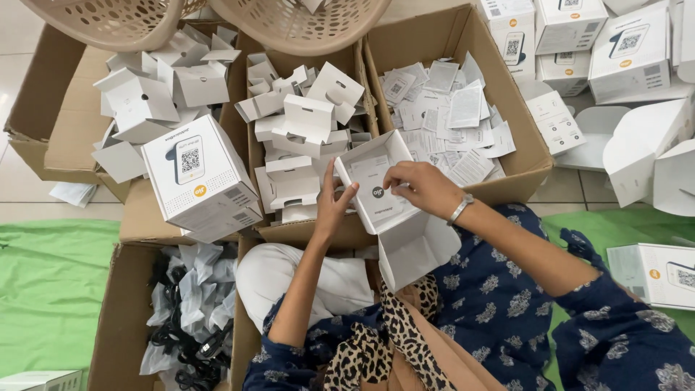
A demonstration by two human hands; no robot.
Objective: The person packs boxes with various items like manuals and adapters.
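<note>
A small open white carton [394, 217] is held over my lap, its lid flap hanging toward me. My left hand [333, 203] grips its left wall. My right hand [423, 185], with a metal bangle on the wrist, reaches into the carton and presses a white leaflet [376, 192] with a round dark mark down inside it. Both forearms come from dark blue flowered sleeves.
Three cardboard boxes stand ahead: folded white inserts [145, 101] at left, more inserts [304, 123] in the middle, leaflets [449, 116] at right. A closed white carton [199, 177] stands on a box edge. Bagged black cables [188, 311] fill a lower-left box. White cartons [601, 43] are stacked at right.
</note>
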